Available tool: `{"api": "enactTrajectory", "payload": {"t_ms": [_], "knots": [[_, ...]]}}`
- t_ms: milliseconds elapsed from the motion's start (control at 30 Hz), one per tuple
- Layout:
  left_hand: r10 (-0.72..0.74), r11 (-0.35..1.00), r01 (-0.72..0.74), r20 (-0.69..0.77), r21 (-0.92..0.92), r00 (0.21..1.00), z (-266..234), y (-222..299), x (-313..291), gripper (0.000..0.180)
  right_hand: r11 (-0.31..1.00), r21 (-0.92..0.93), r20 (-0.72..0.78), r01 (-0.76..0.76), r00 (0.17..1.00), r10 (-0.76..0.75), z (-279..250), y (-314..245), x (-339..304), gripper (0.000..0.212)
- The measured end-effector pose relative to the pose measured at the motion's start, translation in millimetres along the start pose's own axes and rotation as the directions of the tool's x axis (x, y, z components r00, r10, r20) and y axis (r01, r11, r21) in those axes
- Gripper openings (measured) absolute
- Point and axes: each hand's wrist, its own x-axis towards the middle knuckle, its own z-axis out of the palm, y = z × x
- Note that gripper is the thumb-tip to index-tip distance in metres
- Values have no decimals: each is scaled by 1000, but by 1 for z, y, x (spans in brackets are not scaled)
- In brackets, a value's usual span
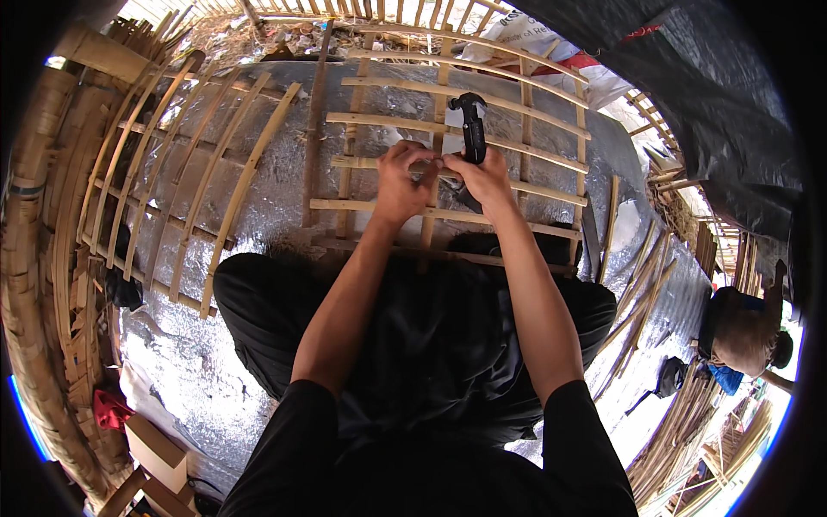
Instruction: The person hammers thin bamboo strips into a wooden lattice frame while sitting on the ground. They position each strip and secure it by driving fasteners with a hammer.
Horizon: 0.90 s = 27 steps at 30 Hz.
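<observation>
In front of my crossed legs lies a lattice of bamboo slats (525, 109), with long strips crossing several uprights. My right hand (488, 183) is closed around a black multi-tool hammer (473, 138), whose claw head points away from me. Its thumb and forefinger reach left to meet the fingertips of my left hand (401, 184). The left fingers are curled in a pinch above the lattice's middle upright; anything between them is too small to make out. Both hands are over the near half of the lattice, close to one of its cross strips.
A second bamboo lattice (234, 185) lies to the left, beside a thick bamboo post (33, 233). Shiny silver sheeting (185, 362) covers the ground. Loose bamboo strips (685, 431) lie at right, near another person (745, 340). Black tarp (715, 103) hangs at upper right.
</observation>
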Motion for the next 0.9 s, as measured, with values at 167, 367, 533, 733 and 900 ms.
{"api": "enactTrajectory", "payload": {"t_ms": [167,367,533,733,900], "knots": [[-78,988,76,-10,-135,997,-4,0,3,14,989,145,-78,-28,996,40,3,13,3,25],[-64,997,57,145,50,987,-10,-5,6,11,961,274,-52,-28,998,44,0,18,2,25],[-33,988,6,174,156,984,-12,0,8,12,945,324,-50,-37,997,56,2,20,2,26],[67,961,-108,166,253,984,-3,-4,7,11,963,268,-58,-11,998,27,5,41,13,28],[22,952,-76,181,295,983,-2,-11,3,13,959,284,-56,-16,998,33,5,35,9,28]]}}
